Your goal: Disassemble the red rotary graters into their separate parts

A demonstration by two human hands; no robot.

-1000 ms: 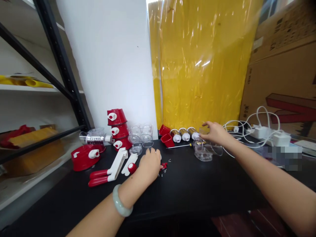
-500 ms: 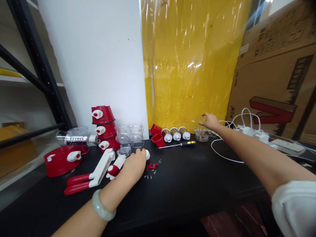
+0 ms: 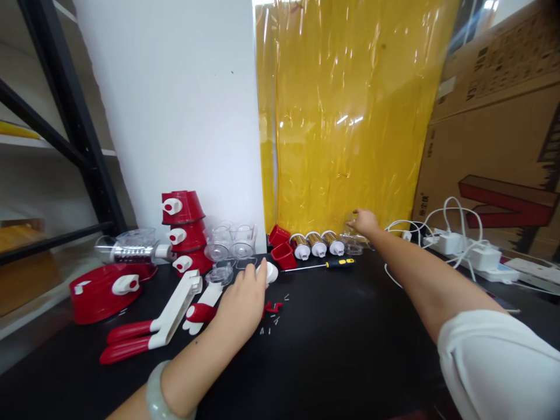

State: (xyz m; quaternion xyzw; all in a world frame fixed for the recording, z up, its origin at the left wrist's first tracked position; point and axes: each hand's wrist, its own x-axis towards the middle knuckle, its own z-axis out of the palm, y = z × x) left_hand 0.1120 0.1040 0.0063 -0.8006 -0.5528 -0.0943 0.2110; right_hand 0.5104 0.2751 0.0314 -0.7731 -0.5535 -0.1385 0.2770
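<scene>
My left hand [image 3: 245,296] is closed on a round white part [image 3: 272,272] at the middle of the black table [image 3: 332,344]. Just right of it lie small red pieces [image 3: 275,307] and several small screws [image 3: 276,319]. My right hand [image 3: 364,223] reaches to the back, its fingers apart, beside clear plastic parts [image 3: 351,244]. Left of those parts lie three metal-mesh drums with white ends [image 3: 318,245]. A screwdriver [image 3: 339,263] with a black and yellow handle lies in front of the drums.
Red bases [image 3: 184,233] are stacked at the left, near clear cups [image 3: 231,240]. A white and red handled frame [image 3: 168,318] lies in front. White cables and chargers [image 3: 481,254] are at the right, before a cardboard box [image 3: 494,146].
My left hand has moved slightly right with the white part. My right hand has shifted a little left and down toward the clear parts. The view has shifted slightly.
</scene>
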